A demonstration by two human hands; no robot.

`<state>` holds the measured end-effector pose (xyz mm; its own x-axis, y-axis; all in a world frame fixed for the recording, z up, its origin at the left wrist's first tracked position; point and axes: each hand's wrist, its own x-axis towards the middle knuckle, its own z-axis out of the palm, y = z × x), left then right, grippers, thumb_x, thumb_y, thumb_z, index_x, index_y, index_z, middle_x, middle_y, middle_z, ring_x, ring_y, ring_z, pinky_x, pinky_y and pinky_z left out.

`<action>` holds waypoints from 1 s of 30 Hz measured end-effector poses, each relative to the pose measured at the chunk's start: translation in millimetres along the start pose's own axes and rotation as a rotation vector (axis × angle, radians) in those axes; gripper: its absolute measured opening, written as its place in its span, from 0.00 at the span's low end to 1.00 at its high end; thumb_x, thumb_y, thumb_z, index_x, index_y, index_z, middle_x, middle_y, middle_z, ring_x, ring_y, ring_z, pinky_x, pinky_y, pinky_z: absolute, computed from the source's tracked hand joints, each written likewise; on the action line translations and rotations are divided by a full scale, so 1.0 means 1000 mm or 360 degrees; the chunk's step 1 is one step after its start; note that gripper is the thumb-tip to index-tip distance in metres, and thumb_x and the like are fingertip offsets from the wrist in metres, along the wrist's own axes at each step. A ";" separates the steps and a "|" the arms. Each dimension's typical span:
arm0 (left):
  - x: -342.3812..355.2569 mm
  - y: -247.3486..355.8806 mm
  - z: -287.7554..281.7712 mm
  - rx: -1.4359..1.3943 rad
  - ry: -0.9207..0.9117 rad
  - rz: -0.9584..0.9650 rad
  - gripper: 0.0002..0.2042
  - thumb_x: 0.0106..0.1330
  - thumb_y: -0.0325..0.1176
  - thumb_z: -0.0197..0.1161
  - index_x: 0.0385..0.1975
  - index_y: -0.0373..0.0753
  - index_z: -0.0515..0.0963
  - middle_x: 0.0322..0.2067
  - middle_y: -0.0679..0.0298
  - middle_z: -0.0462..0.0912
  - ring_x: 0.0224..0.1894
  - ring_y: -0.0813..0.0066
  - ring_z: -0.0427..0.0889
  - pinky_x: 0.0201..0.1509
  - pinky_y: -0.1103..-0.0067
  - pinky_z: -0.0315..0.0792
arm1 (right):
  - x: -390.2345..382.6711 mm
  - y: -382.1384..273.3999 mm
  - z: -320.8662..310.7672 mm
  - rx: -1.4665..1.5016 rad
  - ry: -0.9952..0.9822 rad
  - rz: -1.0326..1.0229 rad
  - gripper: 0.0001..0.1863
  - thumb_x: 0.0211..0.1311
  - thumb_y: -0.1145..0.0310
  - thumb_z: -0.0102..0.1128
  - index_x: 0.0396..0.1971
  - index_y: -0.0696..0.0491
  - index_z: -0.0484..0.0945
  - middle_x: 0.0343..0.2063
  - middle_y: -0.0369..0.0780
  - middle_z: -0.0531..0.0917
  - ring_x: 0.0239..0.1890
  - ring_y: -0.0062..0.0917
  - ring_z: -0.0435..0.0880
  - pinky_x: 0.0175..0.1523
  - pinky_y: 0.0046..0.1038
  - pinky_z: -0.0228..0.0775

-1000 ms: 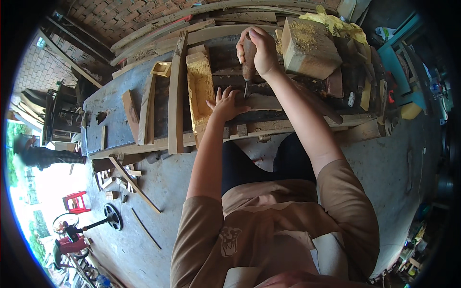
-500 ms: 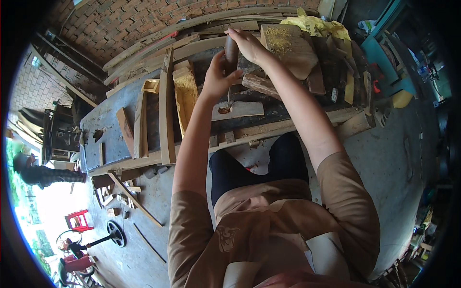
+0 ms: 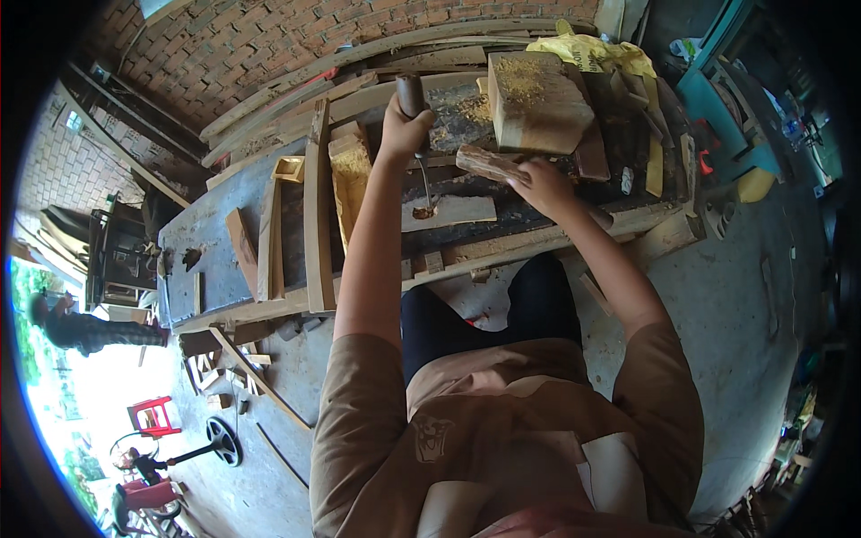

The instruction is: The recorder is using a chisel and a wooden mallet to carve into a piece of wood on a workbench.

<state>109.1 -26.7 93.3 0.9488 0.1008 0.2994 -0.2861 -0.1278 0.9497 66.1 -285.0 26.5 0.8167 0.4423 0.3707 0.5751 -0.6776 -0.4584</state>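
My left hand (image 3: 405, 134) is closed around the dark wooden handle of a chisel (image 3: 425, 175), held upright. Its thin metal shaft points down, the tip at a ragged brown hollow in a pale wooden board (image 3: 466, 211) that lies flat on the bench. Further right, my right hand (image 3: 544, 188) is closed on a rough, bark-brown length of wood (image 3: 487, 163). The wood's thick end sticks out to the left of my fingers, toward the chisel. Part of this wood is covered by my hand and forearm.
Around the board on the dark workbench (image 3: 211, 233) lie wooden strips (image 3: 317, 215), a yellowish hollowed block (image 3: 350, 170) and a small wooden box (image 3: 289, 168). A large block (image 3: 538, 112) with sawdust stands at the back right, near a yellow sack (image 3: 596, 56). A person (image 3: 90, 325) is at the far left.
My right hand has left the top of the chisel handle, moved down and right, and taken hold of the rough wood. My left hand now grips the handle with closed fingers.
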 end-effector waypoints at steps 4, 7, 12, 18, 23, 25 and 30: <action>-0.005 -0.006 0.003 -0.0049 0.0045 0.0031 0.11 0.47 0.25 0.57 0.32 0.36 0.67 0.22 0.67 0.71 0.24 0.80 0.70 0.28 0.81 0.66 | -0.029 0.022 0.011 -0.0756 0.0039 0.0133 0.21 0.47 0.51 0.60 0.28 0.56 0.74 0.28 0.42 0.77 0.32 0.36 0.77 0.37 0.34 0.69; -0.004 -0.003 0.004 -0.0034 0.0026 0.0007 0.15 0.43 0.26 0.59 0.32 0.35 0.65 0.22 0.68 0.67 0.24 0.81 0.66 0.28 0.81 0.64 | -0.029 0.022 0.011 -0.0915 -0.0032 0.0219 0.23 0.46 0.50 0.61 0.29 0.57 0.73 0.29 0.42 0.77 0.33 0.35 0.77 0.37 0.34 0.70; -0.004 -0.003 0.013 -0.0050 0.0017 0.0038 0.15 0.43 0.27 0.59 0.31 0.36 0.66 0.23 0.68 0.67 0.24 0.80 0.66 0.28 0.81 0.64 | -0.029 0.051 0.011 -0.0862 -0.0034 0.0020 0.26 0.43 0.49 0.63 0.32 0.58 0.71 0.26 0.43 0.77 0.32 0.37 0.78 0.37 0.36 0.70; -0.004 -0.012 0.009 0.0003 0.0042 0.0072 0.14 0.43 0.27 0.60 0.31 0.36 0.65 0.23 0.67 0.67 0.25 0.78 0.66 0.30 0.79 0.65 | 0.000 0.009 -0.041 -0.0694 -0.0581 0.0382 0.31 0.50 0.47 0.57 0.40 0.63 0.68 0.27 0.52 0.78 0.32 0.42 0.79 0.37 0.36 0.71; 0.000 -0.008 0.012 0.0116 0.0069 0.0019 0.15 0.43 0.28 0.61 0.30 0.36 0.65 0.23 0.64 0.68 0.25 0.76 0.68 0.31 0.77 0.65 | 0.046 -0.023 -0.105 -0.0084 -0.0128 0.0434 0.30 0.53 0.48 0.56 0.40 0.63 0.66 0.30 0.46 0.77 0.31 0.31 0.78 0.36 0.30 0.72; 0.001 -0.007 0.012 0.0159 0.0059 0.0008 0.15 0.45 0.28 0.62 0.32 0.36 0.65 0.23 0.66 0.69 0.25 0.78 0.68 0.31 0.79 0.65 | 0.072 -0.037 -0.128 0.0376 -0.0018 0.0629 0.28 0.52 0.48 0.57 0.38 0.61 0.67 0.21 0.37 0.74 0.16 0.17 0.71 0.22 0.21 0.68; 0.002 -0.009 0.014 0.0181 0.0004 -0.0020 0.14 0.47 0.27 0.61 0.33 0.36 0.66 0.23 0.68 0.70 0.25 0.80 0.69 0.31 0.80 0.66 | 0.119 -0.052 -0.149 0.0473 -0.0192 0.0287 0.26 0.43 0.59 0.67 0.34 0.60 0.66 0.21 0.38 0.74 0.18 0.18 0.74 0.23 0.23 0.69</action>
<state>115.6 -38.6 84.5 0.9518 0.1057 0.2881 -0.2571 -0.2376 0.9367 125.8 -285.0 215.0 0.8957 0.4096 0.1730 0.3961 -0.5584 -0.7289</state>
